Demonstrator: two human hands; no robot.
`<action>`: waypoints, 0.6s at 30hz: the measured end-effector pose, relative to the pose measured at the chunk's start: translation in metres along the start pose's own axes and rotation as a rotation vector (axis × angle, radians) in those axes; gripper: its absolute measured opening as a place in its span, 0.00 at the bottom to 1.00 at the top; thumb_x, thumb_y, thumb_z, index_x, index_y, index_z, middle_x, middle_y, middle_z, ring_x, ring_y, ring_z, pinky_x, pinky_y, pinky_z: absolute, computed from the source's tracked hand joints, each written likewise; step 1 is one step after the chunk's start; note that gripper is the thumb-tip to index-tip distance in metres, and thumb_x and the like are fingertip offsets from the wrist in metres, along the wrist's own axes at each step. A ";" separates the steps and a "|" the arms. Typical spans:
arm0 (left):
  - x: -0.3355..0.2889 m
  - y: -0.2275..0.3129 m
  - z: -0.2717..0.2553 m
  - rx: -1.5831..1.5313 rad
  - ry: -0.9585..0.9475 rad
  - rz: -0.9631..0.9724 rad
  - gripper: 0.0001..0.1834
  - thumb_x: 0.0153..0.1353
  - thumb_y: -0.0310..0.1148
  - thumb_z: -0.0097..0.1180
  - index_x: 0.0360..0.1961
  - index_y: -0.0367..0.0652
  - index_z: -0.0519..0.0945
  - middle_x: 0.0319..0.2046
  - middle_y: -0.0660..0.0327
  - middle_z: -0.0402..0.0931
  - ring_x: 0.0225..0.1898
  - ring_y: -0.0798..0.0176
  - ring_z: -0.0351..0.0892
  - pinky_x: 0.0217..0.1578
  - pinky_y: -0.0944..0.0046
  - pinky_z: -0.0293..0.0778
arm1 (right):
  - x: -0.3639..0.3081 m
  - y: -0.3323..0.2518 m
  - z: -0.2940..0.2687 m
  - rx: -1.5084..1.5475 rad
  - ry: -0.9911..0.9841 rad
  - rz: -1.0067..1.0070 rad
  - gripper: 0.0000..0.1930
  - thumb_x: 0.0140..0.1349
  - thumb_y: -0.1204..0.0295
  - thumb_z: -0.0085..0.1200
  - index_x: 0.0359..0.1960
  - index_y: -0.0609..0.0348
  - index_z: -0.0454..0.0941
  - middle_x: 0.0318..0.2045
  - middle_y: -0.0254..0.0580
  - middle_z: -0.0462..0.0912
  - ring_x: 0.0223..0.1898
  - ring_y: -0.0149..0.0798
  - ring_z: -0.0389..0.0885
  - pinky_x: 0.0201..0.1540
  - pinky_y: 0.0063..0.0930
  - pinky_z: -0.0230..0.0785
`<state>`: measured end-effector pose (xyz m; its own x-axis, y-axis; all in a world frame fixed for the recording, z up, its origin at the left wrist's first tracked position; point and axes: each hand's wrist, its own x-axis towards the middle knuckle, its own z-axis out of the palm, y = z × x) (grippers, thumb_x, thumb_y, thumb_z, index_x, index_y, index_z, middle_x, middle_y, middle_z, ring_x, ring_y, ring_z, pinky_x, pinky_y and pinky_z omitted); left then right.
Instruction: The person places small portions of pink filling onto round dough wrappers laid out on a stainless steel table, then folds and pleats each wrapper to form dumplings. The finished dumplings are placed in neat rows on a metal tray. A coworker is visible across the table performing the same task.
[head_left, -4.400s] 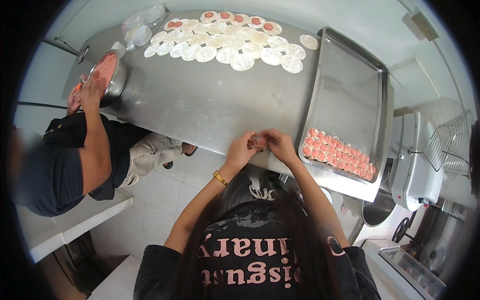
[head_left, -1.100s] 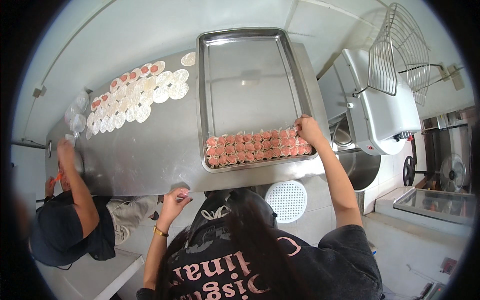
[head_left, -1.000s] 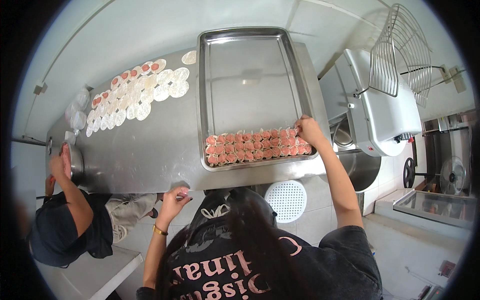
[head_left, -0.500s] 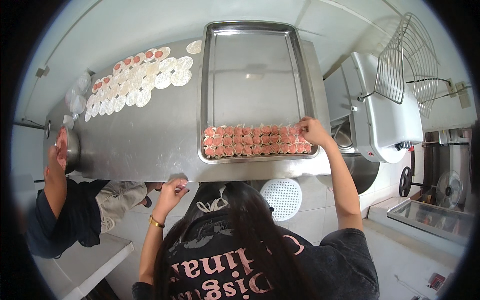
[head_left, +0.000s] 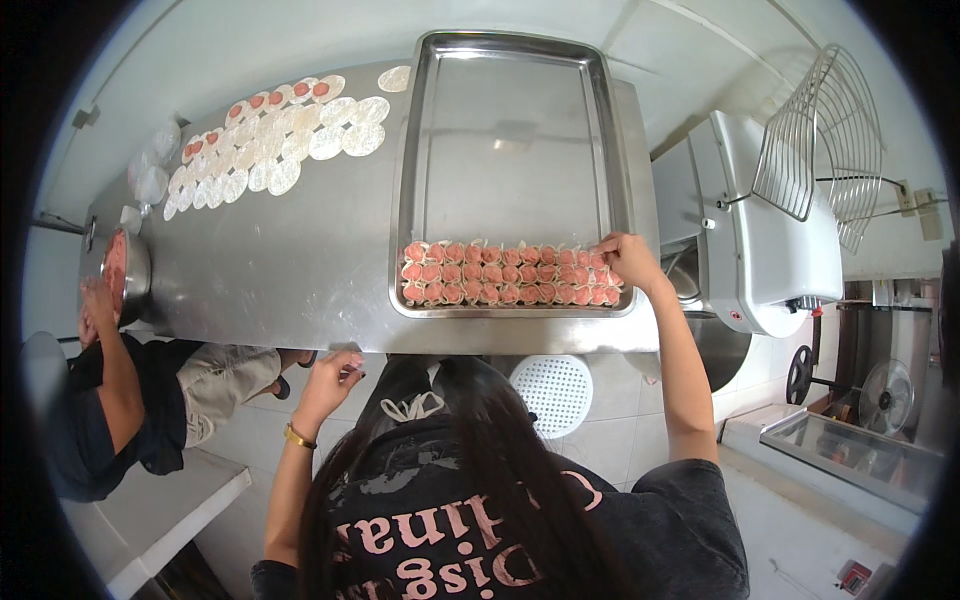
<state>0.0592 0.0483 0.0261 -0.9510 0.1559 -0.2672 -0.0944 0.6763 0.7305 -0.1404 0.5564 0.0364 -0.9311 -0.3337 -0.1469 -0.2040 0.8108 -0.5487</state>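
— Where is the right hand (head_left: 628,262)?

— At the right end of the dumplings (head_left: 505,273), which lie in three rows along the near edge of the steel tray (head_left: 515,130); its fingers are bent down onto the top row's last piece; whether they pinch it or only touch it, I cannot tell.

— And the left hand (head_left: 330,375)?

— Off the steel table (head_left: 290,260), just below its near edge; fingers loosely curled, nothing visible in them.

— What else is about?

— Round wrappers (head_left: 270,140) spread at the table's far left, some topped with pink filling; another person's hand (head_left: 98,305) beside a bowl of filling (head_left: 125,275); a mixer (head_left: 770,220) stands right of the tray.
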 end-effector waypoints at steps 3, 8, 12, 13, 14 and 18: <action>-0.001 0.000 -0.001 0.000 0.010 -0.001 0.11 0.53 0.22 0.60 0.39 0.35 0.77 0.33 0.51 0.78 0.34 0.54 0.83 0.35 0.63 0.81 | 0.001 0.000 0.000 0.019 0.011 0.025 0.14 0.46 0.82 0.48 0.32 0.60 0.84 0.33 0.51 0.82 0.34 0.54 0.81 0.38 0.38 0.73; -0.003 0.001 -0.009 -0.026 0.002 -0.002 0.12 0.53 0.22 0.61 0.40 0.36 0.78 0.33 0.52 0.79 0.33 0.55 0.83 0.34 0.63 0.80 | 0.004 0.001 -0.001 -0.048 -0.064 0.036 0.15 0.47 0.83 0.47 0.33 0.59 0.84 0.32 0.53 0.82 0.34 0.55 0.80 0.39 0.39 0.72; 0.005 -0.004 -0.028 0.009 -0.044 -0.011 0.12 0.54 0.23 0.61 0.41 0.37 0.79 0.37 0.54 0.79 0.36 0.58 0.83 0.37 0.64 0.81 | 0.005 0.003 0.000 -0.004 -0.025 0.044 0.16 0.46 0.82 0.47 0.35 0.58 0.84 0.32 0.53 0.81 0.34 0.54 0.80 0.38 0.37 0.72; 0.007 -0.006 -0.035 0.027 -0.031 0.020 0.12 0.55 0.24 0.61 0.41 0.37 0.79 0.37 0.54 0.79 0.36 0.58 0.83 0.37 0.63 0.81 | 0.005 0.003 -0.001 -0.011 -0.040 0.040 0.16 0.46 0.82 0.48 0.35 0.57 0.84 0.31 0.54 0.81 0.33 0.53 0.81 0.38 0.36 0.72; 0.011 -0.008 -0.042 0.043 -0.021 0.049 0.11 0.55 0.24 0.61 0.41 0.38 0.79 0.37 0.54 0.79 0.36 0.59 0.83 0.38 0.63 0.80 | 0.005 0.003 0.001 -0.033 -0.094 0.108 0.16 0.46 0.81 0.48 0.36 0.56 0.84 0.31 0.55 0.81 0.33 0.53 0.81 0.38 0.36 0.72; 0.034 -0.020 -0.078 -0.104 0.045 0.018 0.10 0.57 0.25 0.59 0.42 0.39 0.80 0.37 0.56 0.81 0.36 0.61 0.83 0.39 0.64 0.79 | 0.013 -0.012 -0.004 -0.137 -0.127 0.144 0.17 0.45 0.80 0.50 0.37 0.57 0.84 0.31 0.57 0.81 0.32 0.52 0.81 0.37 0.36 0.73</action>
<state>0.0060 -0.0158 0.0515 -0.9650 0.1333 -0.2260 -0.1044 0.5952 0.7968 -0.1513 0.5442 0.0440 -0.9098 -0.2607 -0.3230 -0.1190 0.9093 -0.3987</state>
